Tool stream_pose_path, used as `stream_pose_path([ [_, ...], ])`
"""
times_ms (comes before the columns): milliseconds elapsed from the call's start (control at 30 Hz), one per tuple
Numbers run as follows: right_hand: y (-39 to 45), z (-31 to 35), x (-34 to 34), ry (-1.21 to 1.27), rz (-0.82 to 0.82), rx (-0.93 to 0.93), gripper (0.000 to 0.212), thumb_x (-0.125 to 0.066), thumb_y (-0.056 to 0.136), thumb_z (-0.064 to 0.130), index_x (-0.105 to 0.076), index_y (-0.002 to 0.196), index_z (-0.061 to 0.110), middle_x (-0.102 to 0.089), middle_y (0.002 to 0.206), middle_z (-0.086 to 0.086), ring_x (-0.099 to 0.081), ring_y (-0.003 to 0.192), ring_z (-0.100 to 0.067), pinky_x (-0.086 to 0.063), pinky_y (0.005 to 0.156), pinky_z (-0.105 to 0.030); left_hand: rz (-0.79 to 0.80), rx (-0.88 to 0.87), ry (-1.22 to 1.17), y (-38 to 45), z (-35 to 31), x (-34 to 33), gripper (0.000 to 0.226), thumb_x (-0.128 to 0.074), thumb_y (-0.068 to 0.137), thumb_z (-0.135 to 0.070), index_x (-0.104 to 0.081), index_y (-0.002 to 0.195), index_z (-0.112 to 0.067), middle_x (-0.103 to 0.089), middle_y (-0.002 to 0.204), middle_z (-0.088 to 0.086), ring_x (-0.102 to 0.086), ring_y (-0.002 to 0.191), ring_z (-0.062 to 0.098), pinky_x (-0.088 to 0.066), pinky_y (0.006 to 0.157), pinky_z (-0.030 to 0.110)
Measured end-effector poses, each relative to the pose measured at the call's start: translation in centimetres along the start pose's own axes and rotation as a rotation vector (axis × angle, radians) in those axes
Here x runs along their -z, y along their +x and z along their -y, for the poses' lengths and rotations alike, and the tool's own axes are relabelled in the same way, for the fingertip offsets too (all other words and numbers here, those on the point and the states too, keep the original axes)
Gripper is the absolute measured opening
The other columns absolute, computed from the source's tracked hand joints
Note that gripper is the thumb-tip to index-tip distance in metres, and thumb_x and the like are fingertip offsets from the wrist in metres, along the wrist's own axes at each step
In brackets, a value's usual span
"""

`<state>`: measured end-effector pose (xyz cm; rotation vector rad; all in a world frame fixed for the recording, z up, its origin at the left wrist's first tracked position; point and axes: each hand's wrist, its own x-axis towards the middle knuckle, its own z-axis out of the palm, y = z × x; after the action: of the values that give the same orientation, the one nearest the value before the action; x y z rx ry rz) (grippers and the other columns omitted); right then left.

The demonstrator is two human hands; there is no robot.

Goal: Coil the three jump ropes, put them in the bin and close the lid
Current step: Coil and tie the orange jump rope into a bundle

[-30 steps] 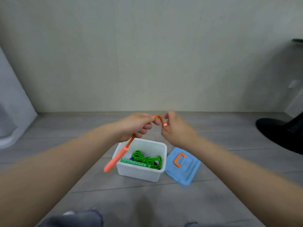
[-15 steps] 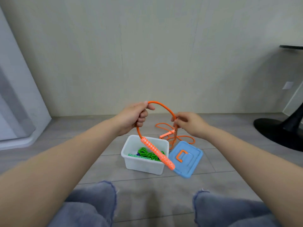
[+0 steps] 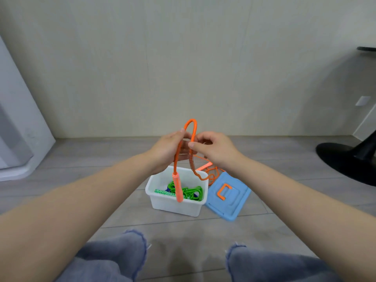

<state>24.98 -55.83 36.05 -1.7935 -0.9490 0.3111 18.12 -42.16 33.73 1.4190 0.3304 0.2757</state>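
**Coiling the orange rope over the bin**

My left hand (image 3: 168,149) had its fingers curled round the orange jump rope (image 3: 190,127) just below the top of a loop, and my right hand (image 3: 211,147) pinched the other leg of that loop between thumb and forefinger. The two hands were almost touching. From the left grip one orange handle (image 3: 178,187) hung straight down over the white bin (image 3: 173,206); from the right the cord trailed back to the floor (image 3: 264,231), where the rest of it and the second handle (image 3: 204,166) lay loose behind the bin. Inside the bin I could see a coiled green rope (image 3: 193,192) with something blue beneath it. The blue lid (image 3: 236,208) lay flat on the floor just beside the bin's right wall. I judged this the first turn of the last coil; next I would need to draw up the slack and lay further loops into my left hand.
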Motion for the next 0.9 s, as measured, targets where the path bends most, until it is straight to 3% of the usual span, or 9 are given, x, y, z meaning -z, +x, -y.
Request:
stream_pose_path([
  [133, 0.4, 0.0, -0.4, -0.008, -0.044, -0.028, 0.007, -0.076, 0.080, 0.017, -0.070, 0.078, 0.015, -0.061, 0.063, 0.005, -0.053, 0.048, 0.006, -0.040, 0.050, -0.007, 0.071, 0.073, 0.054, -0.2, 0.6, -1.2, 0.036, -0.040, 0.100, -0.031, -0.062, 0.114, -0.007, -0.069, 0.083, 0.010, -0.069, 0.081, 0.026, -0.055, 0.082, 0.037],
  [200, 0.3, -0.1, -0.5, -0.008, -0.059, -0.045, 0.007, -0.076, 0.080, 0.018, -0.070, 0.078, 0.014, -0.062, 0.061, 0.006, -0.055, 0.050, 0.005, -0.041, 0.051, -0.008, 0.071, 0.074, 0.052, -0.4, 0.5, -1.7, 0.032, -0.041, 0.099, -0.028, -0.062, 0.109, -0.006, -0.064, 0.072, 0.008, -0.067, 0.069, 0.024, -0.055, 0.083, 0.040],
  [267, -0.1, 0.0, -0.4, 0.046, -0.074, -0.048, 0.006, -0.074, 0.082, 0.013, -0.070, 0.079, 0.009, -0.064, 0.059, 0.003, -0.056, 0.049, 0.005, -0.040, 0.050, -0.009, 0.035, 0.074, -0.012, -0.7, 0.4, -2.1, 0.034, -0.037, 0.102, -0.036, -0.058, 0.095, -0.010, -0.048, 0.056, 0.002, -0.054, 0.052, 0.020, -0.052, 0.072, 0.036],
  [367, -0.5, -0.3, -0.2, 0.068, -0.103, -0.040, 0.010, -0.073, 0.083, 0.017, -0.070, 0.073, 0.015, -0.068, 0.071, -0.002, -0.060, 0.068, -0.006, -0.047, 0.065, -0.021, 0.026, 0.086, -0.090, -1.1, 0.1, -2.5, 0.041, -0.027, 0.103, -0.046, -0.050, 0.085, -0.017, -0.029, 0.050, -0.003, -0.031, 0.046, 0.015, -0.046, 0.064, 0.031],
  [467, -0.6, -0.8, 0.2, 0.148, -0.117, -0.095, 0.010, -0.069, 0.086, 0.024, -0.064, 0.090, 0.016, -0.061, 0.080, -0.002, -0.054, 0.073, -0.009, -0.042, 0.068, -0.025, 0.118, 0.087, -0.137, -1.8, -0.5, -2.7, 0.040, -0.023, 0.102, -0.044, -0.049, 0.084, -0.019, -0.024, 0.055, -0.004, -0.024, 0.048, 0.014, -0.041, 0.063, 0.031],
  [567, -0.5, -2.3, 0.9, 0.176, -0.094, -0.216, 0.014, -0.060, 0.089, 0.018, -0.055, 0.102, 0.014, -0.058, 0.082, -0.001, -0.051, 0.070, -0.011, -0.042, 0.066, -0.025, 0.140, 0.045, -0.221, -2.3, -1.2, -2.3, 0.021, -0.030, 0.095, -0.020, -0.051, 0.093, -0.014, -0.025, 0.060, -0.004, -0.024, 0.048, 0.012, -0.042, 0.057, 0.028],
  [667, -0.9, -4.6, 1.7, 0.012, 0.071, -0.298, 0.023, -0.053, 0.089, 0.012, -0.059, 0.110, 0.018, -0.065, 0.104, -0.005, -0.057, 0.091, -0.019, -0.047, 0.085, -0.032, 0.088, -0.001, -0.300, -2.3, -1.8, -1.7, 0.022, -0.035, 0.091, 0.000, -0.050, 0.100, -0.013, -0.030, 0.059, -0.004, -0.028, 0.045, 0.008, -0.039, 0.049, 0.023],
  [767, -1.6, -6.0, 2.4, -0.043, 0.349, -0.271, 0.040, -0.057, 0.087, 0.009, -0.057, 0.124, 0.024, -0.059, 0.130, -0.003, -0.053, 0.120, -0.014, -0.041, 0.106, -0.035, 0.108, 0.011, -0.405, -2.2, -2.4, -1.4, 0.015, -0.038, 0.099, -0.013, -0.053, 0.100, -0.013, -0.028, 0.057, -0.007, -0.026, 0.043, 0.005, -0.032, 0.043, 0.018],
  [900, -1.9, -6.7, 1.8, -0.029, 0.734, -0.371, 0.060, -0.064, 0.067, 0.022, -0.060, 0.126, 0.033, -0.058, 0.134, 0.010, -0.044, 0.132, -0.009, -0.029, 0.115, -0.043, 0.158, 0.017, -0.576, -2.1, -3.3, -1.6, 0.023, -0.035, 0.102, -0.024, -0.054, 0.095, -0.013, -0.027, 0.053, -0.009, -0.025, 0.038, 0.002, -0.027, 0.036, 0.014],
])
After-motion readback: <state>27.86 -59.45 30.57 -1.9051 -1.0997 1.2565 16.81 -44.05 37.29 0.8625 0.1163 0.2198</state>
